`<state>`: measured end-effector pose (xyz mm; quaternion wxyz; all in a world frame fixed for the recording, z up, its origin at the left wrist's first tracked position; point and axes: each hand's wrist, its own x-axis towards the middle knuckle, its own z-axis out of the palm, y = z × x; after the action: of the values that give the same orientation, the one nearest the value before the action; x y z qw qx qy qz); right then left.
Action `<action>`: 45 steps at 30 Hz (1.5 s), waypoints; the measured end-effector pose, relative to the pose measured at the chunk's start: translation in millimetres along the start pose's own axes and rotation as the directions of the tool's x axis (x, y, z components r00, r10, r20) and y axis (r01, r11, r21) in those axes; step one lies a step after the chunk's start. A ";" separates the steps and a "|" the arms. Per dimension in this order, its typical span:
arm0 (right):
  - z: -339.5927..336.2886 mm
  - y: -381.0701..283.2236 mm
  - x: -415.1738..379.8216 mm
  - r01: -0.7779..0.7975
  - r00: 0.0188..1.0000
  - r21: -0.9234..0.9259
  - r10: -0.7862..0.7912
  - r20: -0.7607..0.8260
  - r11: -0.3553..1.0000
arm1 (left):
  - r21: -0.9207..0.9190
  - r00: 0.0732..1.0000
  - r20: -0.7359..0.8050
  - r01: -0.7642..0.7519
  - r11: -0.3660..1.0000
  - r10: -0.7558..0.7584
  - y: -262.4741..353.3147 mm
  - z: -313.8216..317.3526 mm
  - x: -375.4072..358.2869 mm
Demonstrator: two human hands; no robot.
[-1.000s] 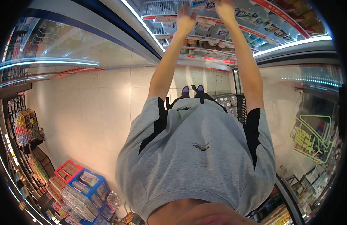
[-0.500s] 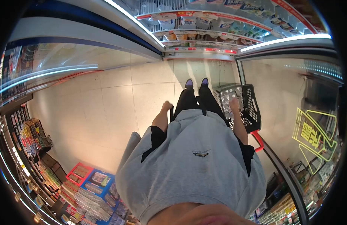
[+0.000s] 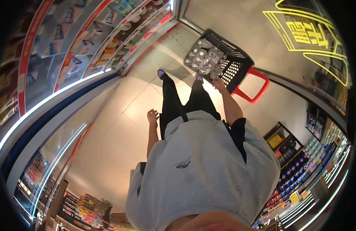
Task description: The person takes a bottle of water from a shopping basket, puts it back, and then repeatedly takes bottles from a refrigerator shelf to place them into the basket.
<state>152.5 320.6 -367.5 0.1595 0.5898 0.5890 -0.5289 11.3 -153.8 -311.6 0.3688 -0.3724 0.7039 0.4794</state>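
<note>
A black shopping basket (image 3: 239,57) with a red handle (image 3: 261,92) is on the right, beside my legs. Clear bottles (image 3: 203,54) with pale caps are packed into its far-left part. My right hand (image 3: 219,84) is at the basket's near edge, its fingers closed at the end of a clear bottle (image 3: 216,72) that lies tilted by the others. My left hand (image 3: 153,115) hangs beside my left leg with nothing in it, its fingers loosely bent and apart.
Open-front cooler shelves (image 3: 70,57) with packaged goods rise on the left. A glass door (image 3: 239,23) with yellow neon lettering (image 3: 309,32) stands beyond the basket. Drink shelves (image 3: 297,169) are at the lower right. Pale tiles (image 3: 108,150) cover the floor.
The view has turned, so the cooler now lies to the left. My right hand has moved from over the bottles to the basket's near edge. My left hand's fingers have loosened.
</note>
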 end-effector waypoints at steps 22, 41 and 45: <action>-0.7 145.7 235.2 0.428 0.851 -0.492 -0.521 -0.064 0.758 | 0.055 0.919 0.393 -0.006 0.998 -0.016 -155.4 343.3 -93.6; 52.7 82.9 247.9 0.841 0.490 -0.501 -0.681 0.544 0.205 | -0.106 0.933 0.271 0.273 0.956 -0.237 -196.5 335.8 -76.1; 45.7 84.6 232.8 0.821 0.522 -0.527 -0.666 0.533 0.221 | -0.077 0.928 0.283 0.275 0.958 -0.243 -195.0 334.9 -76.2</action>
<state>146.7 384.3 -611.0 0.1632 0.0600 0.9353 -0.3081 271.1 125.9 -412.8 0.4996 -0.4138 0.5624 0.5127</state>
